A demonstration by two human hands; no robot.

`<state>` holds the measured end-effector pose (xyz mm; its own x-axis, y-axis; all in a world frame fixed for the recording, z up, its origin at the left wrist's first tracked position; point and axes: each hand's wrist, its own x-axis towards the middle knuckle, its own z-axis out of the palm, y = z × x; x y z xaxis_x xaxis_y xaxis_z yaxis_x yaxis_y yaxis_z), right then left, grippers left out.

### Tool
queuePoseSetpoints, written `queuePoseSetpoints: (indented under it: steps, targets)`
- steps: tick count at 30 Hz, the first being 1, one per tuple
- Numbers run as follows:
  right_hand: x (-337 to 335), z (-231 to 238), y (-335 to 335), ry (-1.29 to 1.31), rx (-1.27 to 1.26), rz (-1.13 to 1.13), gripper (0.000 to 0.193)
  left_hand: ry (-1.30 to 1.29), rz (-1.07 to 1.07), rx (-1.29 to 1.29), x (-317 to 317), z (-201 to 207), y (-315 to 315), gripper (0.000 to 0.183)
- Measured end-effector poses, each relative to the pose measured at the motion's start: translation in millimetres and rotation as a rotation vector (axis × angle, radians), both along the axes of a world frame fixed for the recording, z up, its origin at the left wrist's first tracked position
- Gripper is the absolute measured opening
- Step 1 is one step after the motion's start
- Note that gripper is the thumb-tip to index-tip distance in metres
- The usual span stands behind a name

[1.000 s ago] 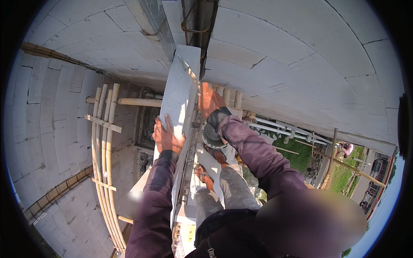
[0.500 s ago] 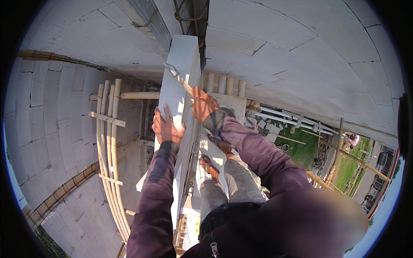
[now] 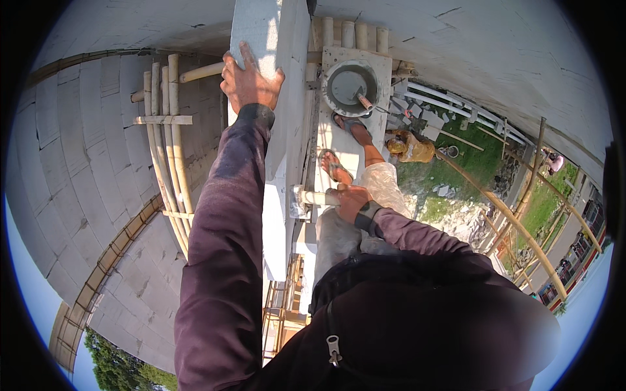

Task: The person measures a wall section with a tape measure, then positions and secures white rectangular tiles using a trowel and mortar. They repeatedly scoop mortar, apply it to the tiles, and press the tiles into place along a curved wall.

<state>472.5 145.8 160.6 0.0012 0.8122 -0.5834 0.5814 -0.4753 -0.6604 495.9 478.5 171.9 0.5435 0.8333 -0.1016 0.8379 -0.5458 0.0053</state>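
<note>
My left hand (image 3: 251, 83) lies on a long pale block (image 3: 251, 29) on top of the narrow wall (image 3: 277, 189), its fingers spread over the surface. Lower down, close to my legs, my right hand (image 3: 352, 202) is closed round the pale wooden handle of a tool with a metal head (image 3: 298, 202). That head is at the right side of the wall; its exact kind is hard to make out, and whether it touches the wall cannot be told. A round bucket (image 3: 329, 98) of grey wet mix stands beyond my feet, with another tool's handle (image 3: 365, 101) leaning in it.
My sandalled feet stand on a narrow scaffold board (image 3: 336, 140). Bamboo poles (image 3: 171, 140) rise left of the wall. Far below on the right, a person in yellow (image 3: 417, 148) is near grass and rubble (image 3: 463, 221). Bamboo bars (image 3: 508, 215) cross the right side.
My right hand has drawn back from the block's top toward my legs, bringing the tool down beside the wall. My left hand stays on the block. The view has shifted, bringing the bucket into sight.
</note>
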Motion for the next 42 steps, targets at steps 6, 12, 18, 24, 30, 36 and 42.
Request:
queuePoseSetpoints:
  steps: [6,12,18,24,30,36,42]
  targets:
    - [-76,-73,46,0.119,0.247,0.006,0.030,-0.059,-0.032,0.053,11,-7,-7,0.095]
    - [-39,-32,64,0.010,-0.091,-0.170,0.034,-0.015,-0.017,0.048,1,-5,-6,0.094]
    - [-16,-34,-15,0.176,-0.599,-0.157,0.050,-0.015,-0.006,-0.005,2,9,-1,0.097]
    - [72,23,63,-0.017,0.187,-0.630,0.032,-0.013,0.006,-0.057,8,9,-5,0.098]
    - [170,74,265,-0.379,0.827,-0.561,0.037,-0.032,0.026,-0.079,5,18,3,0.097]
    - [235,31,344,-0.370,0.426,-0.580,0.038,-0.006,0.044,-0.146,18,21,-1,0.098]
    - [210,74,363,-0.411,0.602,-0.630,0.033,0.045,0.075,-0.201,2,28,12,0.101]
